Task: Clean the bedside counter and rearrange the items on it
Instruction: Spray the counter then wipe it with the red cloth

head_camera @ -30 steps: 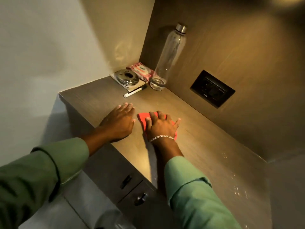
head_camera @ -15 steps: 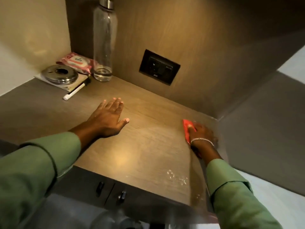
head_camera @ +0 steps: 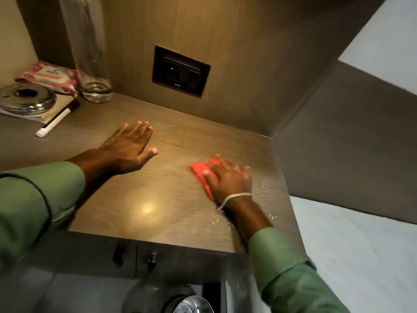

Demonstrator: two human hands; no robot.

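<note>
My right hand (head_camera: 228,179) presses flat on a red cloth (head_camera: 200,170) on the right part of the wooden bedside counter (head_camera: 140,195); hand and cloth are blurred. My left hand (head_camera: 128,147) lies flat on the counter's middle, fingers apart, holding nothing. In the back left corner stand a clear glass bottle (head_camera: 90,53) with a little water, a pink wipes packet (head_camera: 52,76), a round metal lid (head_camera: 27,98) on a notepad (head_camera: 45,117), and a white marker (head_camera: 56,120). A few water droplets (head_camera: 269,189) lie near the counter's right edge.
A black socket panel (head_camera: 180,74) sits in the wooden back wall. Two drawer knobs (head_camera: 135,258) show on the front below the counter. A grey padded headboard (head_camera: 349,154) and white bedding (head_camera: 356,245) lie to the right. A round metal object (head_camera: 187,304) sits below.
My right hand has slid the red cloth from the far right back corner toward the counter's middle. My left hand stays flat in place. The view has shifted slightly left and down.
</note>
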